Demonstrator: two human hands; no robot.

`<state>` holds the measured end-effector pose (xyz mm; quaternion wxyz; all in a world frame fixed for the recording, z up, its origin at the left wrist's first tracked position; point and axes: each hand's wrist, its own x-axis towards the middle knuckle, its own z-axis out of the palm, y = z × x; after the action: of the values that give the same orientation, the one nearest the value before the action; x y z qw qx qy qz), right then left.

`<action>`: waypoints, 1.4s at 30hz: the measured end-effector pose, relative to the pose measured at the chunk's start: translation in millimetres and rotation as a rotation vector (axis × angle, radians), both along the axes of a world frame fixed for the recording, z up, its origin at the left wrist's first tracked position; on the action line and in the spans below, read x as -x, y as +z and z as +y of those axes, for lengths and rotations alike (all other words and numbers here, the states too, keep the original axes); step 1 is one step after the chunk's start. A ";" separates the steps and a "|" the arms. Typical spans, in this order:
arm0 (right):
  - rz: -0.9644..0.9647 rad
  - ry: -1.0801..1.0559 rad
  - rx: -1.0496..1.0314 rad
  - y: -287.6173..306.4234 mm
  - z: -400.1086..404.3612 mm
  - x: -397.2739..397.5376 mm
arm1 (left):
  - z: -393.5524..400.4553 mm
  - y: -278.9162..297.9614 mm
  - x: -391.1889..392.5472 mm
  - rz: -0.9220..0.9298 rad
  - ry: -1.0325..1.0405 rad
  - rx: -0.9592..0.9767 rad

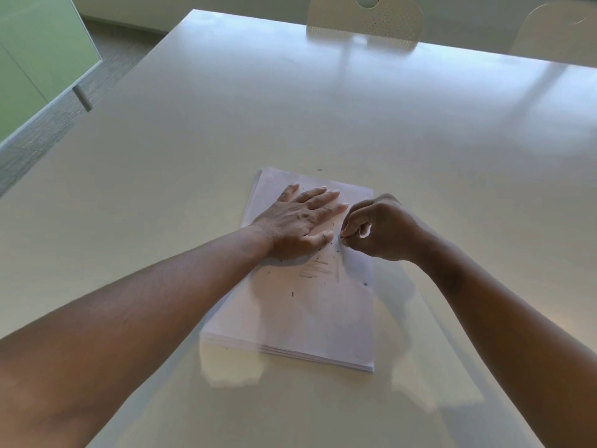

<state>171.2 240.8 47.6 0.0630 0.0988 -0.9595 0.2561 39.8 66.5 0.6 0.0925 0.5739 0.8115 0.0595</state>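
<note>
Stack of paper (pixel 300 312) lies flat on the pale desk (pixel 290 108), near the person's edge and roughly in the middle from side to side, its long side running away from the viewer and its sheets slightly fanned at the near and left edges. The left hand (pixel 297 221) rests palm down on the far half of the top sheet, its fingers (pixel 323 197) straight, a little spread and pointing away and to the right, pressing on the paper. The right hand (pixel 381 231) sits just beside it at the stack's right edge, knuckles up and fingers curled, thumb and forefinger pinched together on a small dark bit (pixel 340 237) at the surface of the top sheet, just off the left thumb tip; what the bit is cannot be told at this size. More short dark specks (pixel 292 294) are scattered over the sheet nearer the viewer, with faint grey lines (pixel 315 270) below the left hand and a round grey dot (pixel 365 284) near the right edge. Both forearms are bare and reach in from the lower corners. At the desk's far side stand two pale chairs, one with a perforated back (pixel 365 24) and one at the right corner (pixel 559 30). A greenish panel (pixel 38 59) stands on the grey floor (pixel 106 69) to the left
</note>
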 end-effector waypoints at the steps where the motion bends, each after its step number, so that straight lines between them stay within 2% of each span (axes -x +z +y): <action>1: 0.025 -0.014 0.004 -2.1 -0.7 -1.5 | 0.2 0.2 -0.3 0.004 0.000 0.000; 3: 0.020 -0.010 0.029 -2.3 -1.8 -6.6 | 0.5 0.6 -0.6 0.007 0.006 -0.001; 7: -0.119 0.100 0.031 4.5 -2.9 -14.7 | 0.1 -0.8 -0.4 0.002 0.012 -0.004; 12: 0.022 -0.013 0.028 -2.1 1.2 -2.6 | 0.5 -0.6 -0.5 0.001 0.008 -0.001; 14: 0.024 -0.020 0.048 -3.3 1.1 -4.8 | 0.4 0.3 -0.7 0.006 0.010 -0.005; 19: -0.144 0.122 0.047 2.5 -5.3 -16.7 | 1.1 0.2 -1.4 0.006 0.018 -0.004; 25: 0.039 -0.026 0.052 -4.1 -2.0 -7.3 | 1.7 -1.8 0.2 0.013 0.009 -0.004; 30: -0.180 0.055 0.057 4.3 -4.3 -15.6 | 1.4 0.0 -1.2 0.014 0.016 0.002; 36: 0.048 -0.052 0.050 -6.4 -3.3 -6.9 | 1.6 -1.5 0.0 0.018 0.014 0.000; 42: -0.101 0.022 0.045 -0.6 1.1 -13.5 | 1.1 -0.8 -0.9 0.004 0.021 -0.011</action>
<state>184.7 241.9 47.1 0.0139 0.0950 -0.9543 0.2830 40.7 67.6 -0.2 0.0869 0.5659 0.8174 0.0638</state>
